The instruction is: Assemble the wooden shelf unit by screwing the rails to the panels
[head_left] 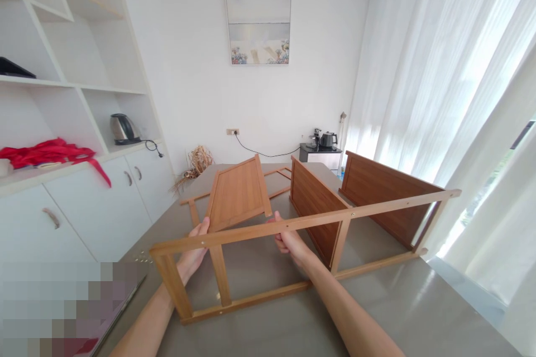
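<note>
A light-brown wooden shelf frame lies on its side, with its upper side rail (314, 220) running across in front of me. A loose slatted shelf board (238, 192) is tilted behind that rail. My left hand (195, 254) reaches behind the rail and is closed on the board's near left corner. Close to the board's near right corner, my right hand (291, 241) has curled fingers and a raised thumb; the rail covers part of it, so what it grips is hidden. Two darker shelf boards, a middle one (318, 206) and a right one (385, 195), stand upright against the frame.
Everything rests on a grey table (268, 323). Small metal pieces (143, 257) lie at its left. Beyond the loose board is another ladder-like side frame (278, 173). White cabinets (96, 195) stand left, with a kettle (123, 128) and red ribbon (54, 153). Curtains (419, 67) hang right.
</note>
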### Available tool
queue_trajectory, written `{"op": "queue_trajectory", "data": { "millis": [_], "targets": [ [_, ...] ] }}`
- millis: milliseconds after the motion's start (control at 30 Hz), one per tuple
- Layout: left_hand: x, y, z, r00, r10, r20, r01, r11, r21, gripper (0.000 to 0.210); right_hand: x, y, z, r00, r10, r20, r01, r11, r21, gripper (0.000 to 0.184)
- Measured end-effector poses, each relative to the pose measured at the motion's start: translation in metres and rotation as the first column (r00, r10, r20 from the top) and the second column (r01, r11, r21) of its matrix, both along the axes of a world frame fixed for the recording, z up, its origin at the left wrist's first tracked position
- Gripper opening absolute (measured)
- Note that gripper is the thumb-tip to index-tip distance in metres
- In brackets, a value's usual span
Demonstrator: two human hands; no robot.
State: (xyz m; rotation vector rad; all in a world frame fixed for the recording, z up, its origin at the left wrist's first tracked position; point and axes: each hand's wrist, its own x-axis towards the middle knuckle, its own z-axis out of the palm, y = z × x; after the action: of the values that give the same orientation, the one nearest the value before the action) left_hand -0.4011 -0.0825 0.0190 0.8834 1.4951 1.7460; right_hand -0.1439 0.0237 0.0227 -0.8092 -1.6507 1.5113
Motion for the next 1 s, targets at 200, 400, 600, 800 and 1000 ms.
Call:
{"op": "queue_trajectory", "data": {
  "millis": [200,400,600,800,1000],
  "targets": [
    [0.012,0.009,-0.012,0.989,-0.096,0.109,0.093,0.995,0.031,0.042,0.01,-0.013,0.015,0.969,0.148,-0.197,-0.181,0.971,-0.158,0.065],
    [0.011,0.016,-0.031,0.952,-0.232,0.2,0.227,0.973,0.048,0.031,0.0,-0.009,0.057,0.901,0.2,-0.384,-0.259,0.96,-0.109,0.049],
    [0.008,0.023,-0.047,0.875,-0.421,0.239,0.408,0.907,0.102,0.029,-0.023,0.011,0.112,0.866,0.248,-0.435,-0.295,0.954,-0.044,0.047],
    [0.005,0.019,-0.052,0.793,-0.556,0.248,0.552,0.829,0.09,0.027,-0.042,-0.002,0.132,0.875,0.271,-0.401,-0.309,0.951,-0.03,0.05],
    [-0.003,0.013,-0.047,0.786,-0.578,0.221,0.563,0.816,0.132,0.043,-0.053,-0.026,0.144,0.922,0.211,-0.323,-0.243,0.968,-0.062,0.044]
  ]
}}
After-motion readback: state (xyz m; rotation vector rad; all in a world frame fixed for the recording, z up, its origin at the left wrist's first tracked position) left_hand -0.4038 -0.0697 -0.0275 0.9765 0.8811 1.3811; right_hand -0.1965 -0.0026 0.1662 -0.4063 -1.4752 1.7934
